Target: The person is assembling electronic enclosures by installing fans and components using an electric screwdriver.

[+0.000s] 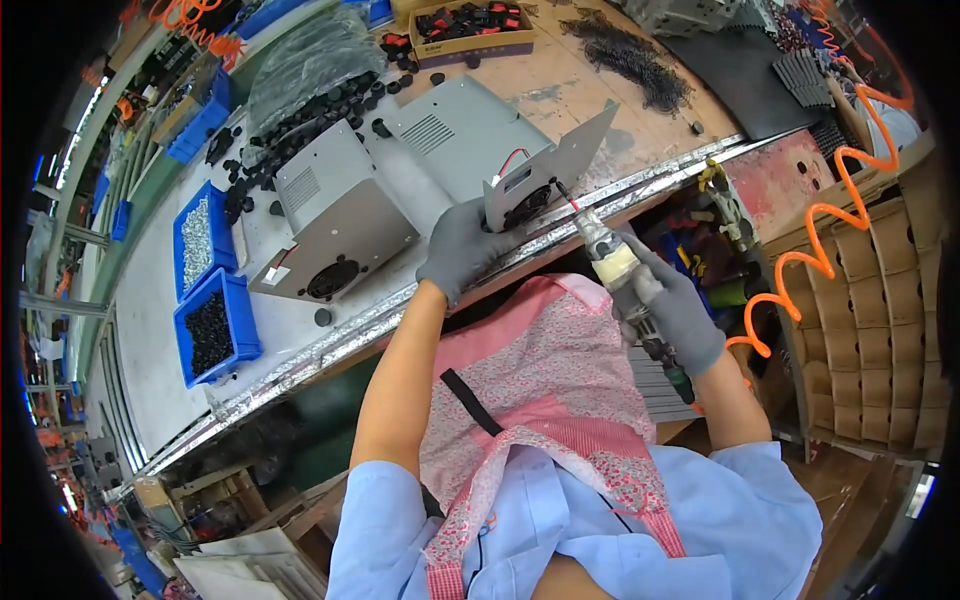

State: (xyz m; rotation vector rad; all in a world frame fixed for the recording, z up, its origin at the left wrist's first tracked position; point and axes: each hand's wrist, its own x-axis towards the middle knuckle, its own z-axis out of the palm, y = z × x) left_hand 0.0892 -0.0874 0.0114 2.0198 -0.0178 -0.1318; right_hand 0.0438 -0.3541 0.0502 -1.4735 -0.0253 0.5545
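My gloved left hand (465, 248) grips the near left edge of a bent grey sheet-metal housing (460, 125) on the bench. A black fan (528, 206) sits on its upright front panel, with a red wire and white connector beside it. In my gloved right hand (680, 310) is a power screwdriver (608, 250), its thin bit angled up to the panel beside the fan. Whether the tip touches a screw is too small to tell. To the left stands a second grey housing (350, 205), also with a black fan (333, 279).
Two blue bins, one with silvery small parts (197, 245), one with black screws (208, 333), stand at the left. Black caps (300, 125), a plastic bag (315, 65) and a carton of red-black parts (475, 45) lie behind. An orange coiled hose (815, 225) hangs at right.
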